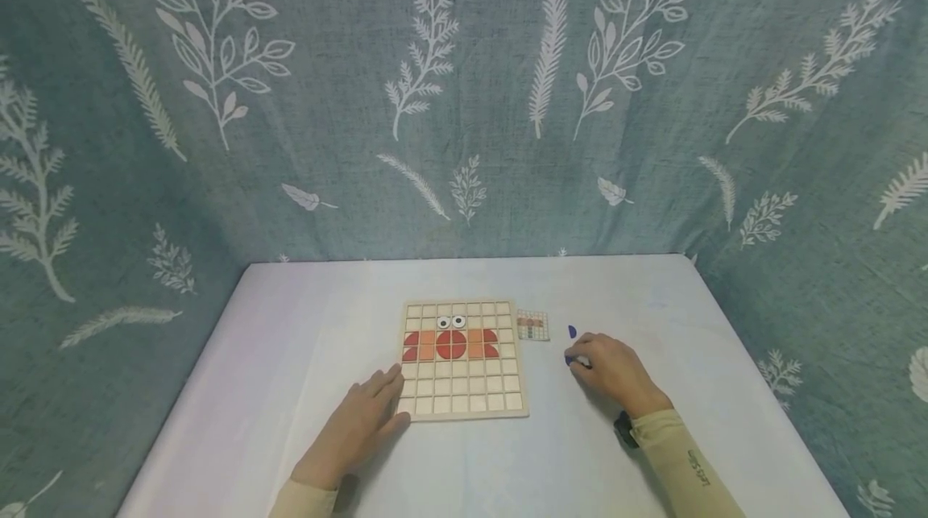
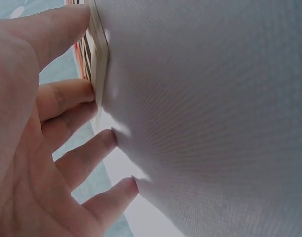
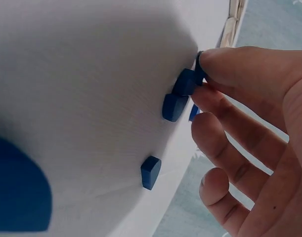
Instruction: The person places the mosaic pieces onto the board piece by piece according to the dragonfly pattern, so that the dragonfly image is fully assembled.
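Note:
A wooden grid board (image 1: 464,416) lies on the table with red and orange pieces and two eye pieces (image 1: 451,322) set in its cells. My left hand (image 1: 362,421) rests at the board's lower left side, thumb and fingertips against its rim (image 2: 102,54), fingers spread. To the right of the board, my right hand (image 1: 612,369) pinches a small blue piece (image 3: 199,66) between thumb and index finger, low over the table. Several blue blocks (image 3: 175,106) stand close by its fingertips, one touching another. A separate blue block (image 3: 151,173) lies apart from them.
A small pattern card (image 1: 532,325) lies against the board's right side. One blue half-round piece (image 1: 572,332) sits beyond my right hand. In the right wrist view a large blue shape (image 3: 17,190) fills the lower left corner. Patterned curtains (image 1: 464,99) hang behind the white table (image 1: 348,284).

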`<state>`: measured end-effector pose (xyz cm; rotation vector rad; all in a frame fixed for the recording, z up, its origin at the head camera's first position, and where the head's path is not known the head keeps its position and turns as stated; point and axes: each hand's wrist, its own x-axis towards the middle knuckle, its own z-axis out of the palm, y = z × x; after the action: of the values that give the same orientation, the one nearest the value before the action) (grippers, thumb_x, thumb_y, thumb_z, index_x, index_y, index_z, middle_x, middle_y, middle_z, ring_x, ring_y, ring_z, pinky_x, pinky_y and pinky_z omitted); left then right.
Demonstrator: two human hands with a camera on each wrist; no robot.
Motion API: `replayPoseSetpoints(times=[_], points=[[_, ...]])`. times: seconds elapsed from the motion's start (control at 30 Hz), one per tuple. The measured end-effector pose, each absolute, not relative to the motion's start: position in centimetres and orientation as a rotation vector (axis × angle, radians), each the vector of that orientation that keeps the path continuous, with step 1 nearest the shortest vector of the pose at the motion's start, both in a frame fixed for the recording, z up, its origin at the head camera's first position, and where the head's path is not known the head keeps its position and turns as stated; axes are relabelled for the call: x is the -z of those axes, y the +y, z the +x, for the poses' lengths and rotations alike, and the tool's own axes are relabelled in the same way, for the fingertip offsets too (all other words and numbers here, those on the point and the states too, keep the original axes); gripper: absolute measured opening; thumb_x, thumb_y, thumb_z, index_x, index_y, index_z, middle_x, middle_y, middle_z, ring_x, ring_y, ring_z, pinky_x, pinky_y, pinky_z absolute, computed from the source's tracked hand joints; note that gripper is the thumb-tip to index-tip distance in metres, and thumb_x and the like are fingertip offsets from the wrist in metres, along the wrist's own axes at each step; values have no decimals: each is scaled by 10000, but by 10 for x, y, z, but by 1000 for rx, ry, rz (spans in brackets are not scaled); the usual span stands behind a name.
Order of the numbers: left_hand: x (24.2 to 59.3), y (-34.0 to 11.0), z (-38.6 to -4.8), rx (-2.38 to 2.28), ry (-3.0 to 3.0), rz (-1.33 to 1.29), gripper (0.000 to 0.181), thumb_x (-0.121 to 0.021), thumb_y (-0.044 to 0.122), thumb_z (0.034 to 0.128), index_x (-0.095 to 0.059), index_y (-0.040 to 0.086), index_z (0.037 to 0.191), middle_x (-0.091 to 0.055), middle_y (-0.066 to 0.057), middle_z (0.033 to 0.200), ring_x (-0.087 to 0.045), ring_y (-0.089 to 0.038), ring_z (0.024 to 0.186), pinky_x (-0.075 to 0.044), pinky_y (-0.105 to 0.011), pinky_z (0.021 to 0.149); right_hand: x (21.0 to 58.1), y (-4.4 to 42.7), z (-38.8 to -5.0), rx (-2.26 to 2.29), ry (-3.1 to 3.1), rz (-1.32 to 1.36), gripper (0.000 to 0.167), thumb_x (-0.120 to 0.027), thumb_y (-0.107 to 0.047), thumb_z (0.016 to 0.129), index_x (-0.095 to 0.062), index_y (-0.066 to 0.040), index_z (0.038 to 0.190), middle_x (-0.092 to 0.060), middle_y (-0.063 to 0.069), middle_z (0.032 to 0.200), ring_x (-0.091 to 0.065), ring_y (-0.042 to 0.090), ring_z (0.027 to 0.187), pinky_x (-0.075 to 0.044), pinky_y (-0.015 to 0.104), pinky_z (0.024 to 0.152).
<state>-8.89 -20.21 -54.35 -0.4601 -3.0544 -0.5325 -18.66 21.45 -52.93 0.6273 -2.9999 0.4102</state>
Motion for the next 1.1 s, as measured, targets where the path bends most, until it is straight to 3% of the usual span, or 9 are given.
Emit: replayPoseSetpoints(times=[1.1], points=[[543, -203, -90, 548, -3060, -451, 593, -702, 342, 960, -549, 14, 1430, -483, -139, 1530, -447, -400, 1394, -381, -635, 1114, 529, 209, -191, -403, -3004, 583, 168, -824, -145, 801, -807, -148, 968, -718, 1, 962, -688, 230, 918, -594, 431, 798]])
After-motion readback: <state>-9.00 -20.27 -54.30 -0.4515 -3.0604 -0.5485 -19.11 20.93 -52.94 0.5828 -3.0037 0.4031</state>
